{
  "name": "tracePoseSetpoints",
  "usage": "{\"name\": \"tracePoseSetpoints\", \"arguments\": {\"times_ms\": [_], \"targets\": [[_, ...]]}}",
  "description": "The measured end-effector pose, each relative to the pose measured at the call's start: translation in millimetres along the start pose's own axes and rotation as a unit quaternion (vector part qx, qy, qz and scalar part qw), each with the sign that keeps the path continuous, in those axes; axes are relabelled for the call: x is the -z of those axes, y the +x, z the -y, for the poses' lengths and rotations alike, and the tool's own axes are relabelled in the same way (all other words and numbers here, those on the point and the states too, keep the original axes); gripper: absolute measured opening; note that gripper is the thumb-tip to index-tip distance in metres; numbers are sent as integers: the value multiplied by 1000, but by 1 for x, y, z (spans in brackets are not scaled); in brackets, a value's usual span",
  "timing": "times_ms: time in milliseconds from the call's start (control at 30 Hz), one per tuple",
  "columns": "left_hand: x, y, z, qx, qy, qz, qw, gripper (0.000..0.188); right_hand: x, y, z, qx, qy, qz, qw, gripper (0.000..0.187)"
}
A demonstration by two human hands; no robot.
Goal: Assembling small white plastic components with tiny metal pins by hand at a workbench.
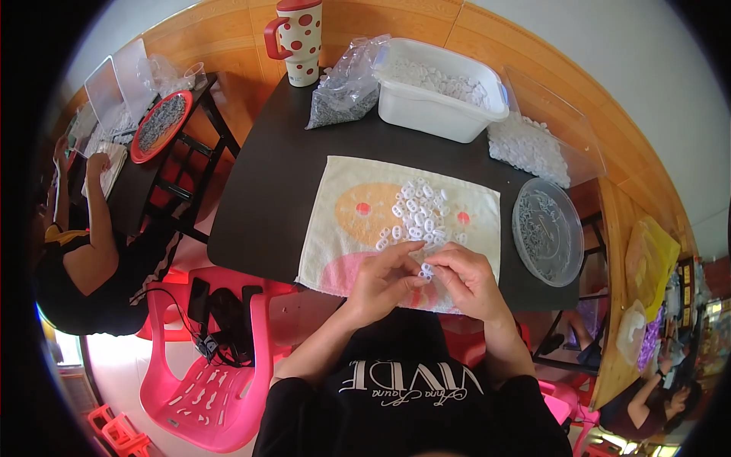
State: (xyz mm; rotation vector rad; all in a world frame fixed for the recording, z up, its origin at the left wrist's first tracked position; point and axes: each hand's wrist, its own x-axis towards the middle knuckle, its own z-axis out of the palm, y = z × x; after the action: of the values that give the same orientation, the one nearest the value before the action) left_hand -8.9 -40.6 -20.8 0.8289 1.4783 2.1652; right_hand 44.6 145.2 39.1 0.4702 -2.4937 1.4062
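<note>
Above the near part of a patterned towel, a small white two-holed plastic piece shows between my fingertips. My left hand is closed on it, thumb at its side and index finger curved above. Thumb and fingers of my right hand are pinched together right against the piece; anything tiny between those fingertips is too small to make out. Just beyond both hands lies a loose heap of similar white plastic pieces on the towel.
On the dark table stand a white tub of white parts, a bag of grey parts, a dotted tumbler, a bag of white pieces and a round clear container. A pink chair and another person are left.
</note>
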Motion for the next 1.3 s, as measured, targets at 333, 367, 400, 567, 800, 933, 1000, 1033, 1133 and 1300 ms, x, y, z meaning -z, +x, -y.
{"name": "tracePoseSetpoints", "arguments": {"times_ms": [333,367,400,567,800,933,1000,1033,1133,1300], "targets": [[-15,4,-5,96,-123,-108,982,18,-28,-24,-5,-151,243,-184,940,13],[-16,4,-5,96,-123,-106,982,18,-29,-25,-6,-151,243,-186,940,13],[-17,4,-5,99,-147,-103,979,19,-31,-26,-8,-143,239,-200,939,14],[-21,4,-1,79,-175,-96,977,20,-29,-25,-6,-100,197,-216,951,16],[-25,3,3,85,-244,-141,956,19,-27,-30,-8,-74,155,-190,967,17],[-24,-2,11,66,-218,-126,965,17,-33,-32,-2,-94,244,-222,939,19],[-31,-1,5,74,-206,-140,966,16,-36,-33,-2,-92,242,-234,937,18],[-33,-1,3,81,-194,-155,965,15,-37,-34,-3,-90,241,-244,935,17],[-32,-1,6,12,-93,-132,987,20,-39,-37,-7,-91,220,-255,937,17],[-40,-3,0,-31,-60,-122,990,29,-44,-42,-3,-92,190,-279,937,18]]}}
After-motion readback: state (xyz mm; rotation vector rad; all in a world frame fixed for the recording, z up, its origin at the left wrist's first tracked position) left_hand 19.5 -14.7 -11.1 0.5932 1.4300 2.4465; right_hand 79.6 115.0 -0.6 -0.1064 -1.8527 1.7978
